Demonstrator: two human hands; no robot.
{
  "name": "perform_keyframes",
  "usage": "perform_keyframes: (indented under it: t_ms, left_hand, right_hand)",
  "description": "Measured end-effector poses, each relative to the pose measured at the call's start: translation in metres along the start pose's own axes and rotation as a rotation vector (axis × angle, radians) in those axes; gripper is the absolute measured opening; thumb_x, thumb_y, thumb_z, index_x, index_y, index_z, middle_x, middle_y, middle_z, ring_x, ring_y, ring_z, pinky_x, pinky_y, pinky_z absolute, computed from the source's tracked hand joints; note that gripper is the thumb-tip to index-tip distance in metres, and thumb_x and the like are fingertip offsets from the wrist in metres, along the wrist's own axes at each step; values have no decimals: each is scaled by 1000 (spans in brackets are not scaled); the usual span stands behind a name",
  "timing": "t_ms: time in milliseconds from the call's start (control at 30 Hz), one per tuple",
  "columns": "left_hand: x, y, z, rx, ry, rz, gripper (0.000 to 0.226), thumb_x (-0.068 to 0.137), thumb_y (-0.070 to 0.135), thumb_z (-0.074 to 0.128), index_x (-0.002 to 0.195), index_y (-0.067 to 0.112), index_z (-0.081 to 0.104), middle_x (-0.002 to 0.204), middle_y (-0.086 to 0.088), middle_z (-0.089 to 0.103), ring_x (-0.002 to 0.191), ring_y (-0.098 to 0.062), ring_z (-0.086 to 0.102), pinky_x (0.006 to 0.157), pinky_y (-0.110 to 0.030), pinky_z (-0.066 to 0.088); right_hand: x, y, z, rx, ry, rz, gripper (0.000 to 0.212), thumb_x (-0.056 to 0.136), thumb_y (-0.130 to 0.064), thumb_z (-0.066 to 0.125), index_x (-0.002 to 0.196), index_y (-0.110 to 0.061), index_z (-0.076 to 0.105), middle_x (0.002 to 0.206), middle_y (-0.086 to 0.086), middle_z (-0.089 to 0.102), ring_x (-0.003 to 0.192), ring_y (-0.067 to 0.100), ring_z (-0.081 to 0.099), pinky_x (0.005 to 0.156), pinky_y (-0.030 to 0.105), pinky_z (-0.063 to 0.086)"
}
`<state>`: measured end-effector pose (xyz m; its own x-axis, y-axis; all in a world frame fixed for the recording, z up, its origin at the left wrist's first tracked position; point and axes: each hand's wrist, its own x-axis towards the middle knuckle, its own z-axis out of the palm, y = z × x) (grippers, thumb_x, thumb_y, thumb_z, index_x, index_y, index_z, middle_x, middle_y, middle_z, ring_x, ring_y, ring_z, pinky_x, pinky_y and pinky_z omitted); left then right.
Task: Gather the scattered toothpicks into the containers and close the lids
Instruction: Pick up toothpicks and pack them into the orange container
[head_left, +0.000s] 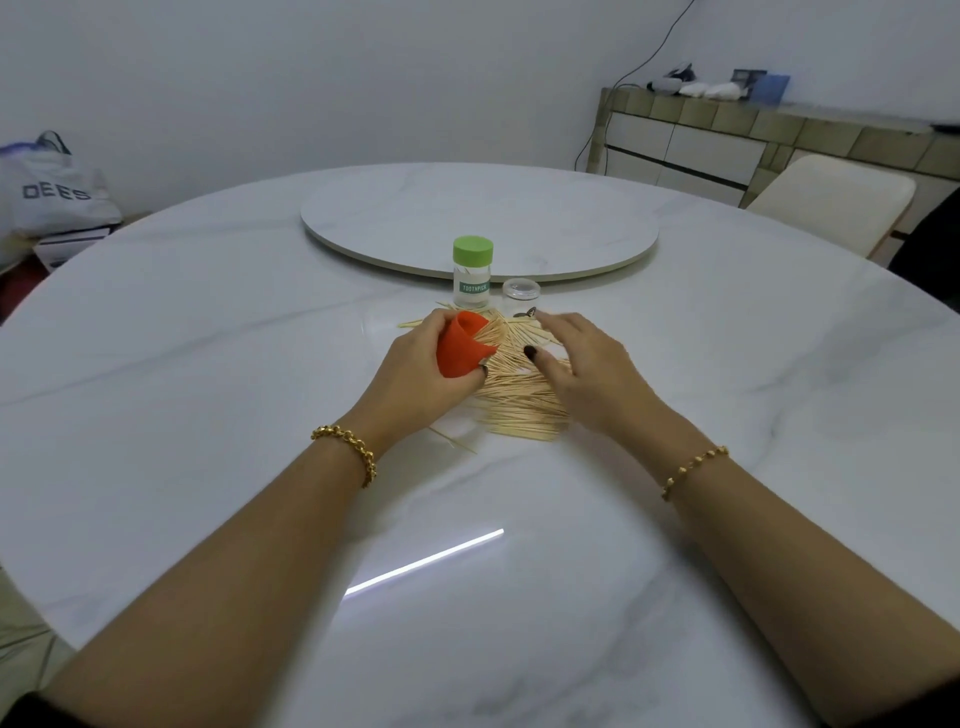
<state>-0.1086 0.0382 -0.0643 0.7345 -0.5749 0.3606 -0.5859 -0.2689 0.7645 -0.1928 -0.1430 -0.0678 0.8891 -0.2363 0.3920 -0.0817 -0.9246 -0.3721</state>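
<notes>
White marble table (208, 364), lazy Susan (467, 218), cream chair (836, 197), sideboard (701, 150), bag (52, 192)

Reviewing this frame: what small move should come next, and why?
Probably the right hand should sweep a bundle from the toothpick pile into the orange container, which the left hand grips tilted with its mouth at the pile; most of it lies loose on the table.
</notes>
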Motion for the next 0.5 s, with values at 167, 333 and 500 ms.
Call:
perform_keyframes:
  t_ms: [167, 333, 500]
  left_hand:
    - [0, -1, 2, 5, -36, 8, 53, 79, 22, 75, 127, 22, 50, 118, 6, 57, 105, -11, 53, 70, -2, 41]
    - [-1, 0, 2, -1, -52, 21, 53, 80, 20, 75, 126, 21, 50, 117, 7, 56, 105, -11, 52, 69, 2, 39]
    - [-1, -1, 2, 8, -48, 13, 54, 80, 20, 75, 128, 20, 50, 118, 6, 56, 106, -11, 52, 67, 0, 39]
  right_hand:
    - [-1, 37, -19, -110, -134, 256, 46, 93, -36, 55, 133, -13, 51, 127, 2, 51, 115, 19, 51, 95, 32, 39]
    - [0, 52, -23, -117, -135, 299, 34, 92, -35, 58, 113, -10, 66, 118, 6, 53, 111, 22, 52, 93, 31, 39]
    - [-1, 41, -15, -61, -87, 231, 23, 93, -29, 58, 103, -14, 73, 109, 3, 57, 101, 20, 54, 85, 31, 43]
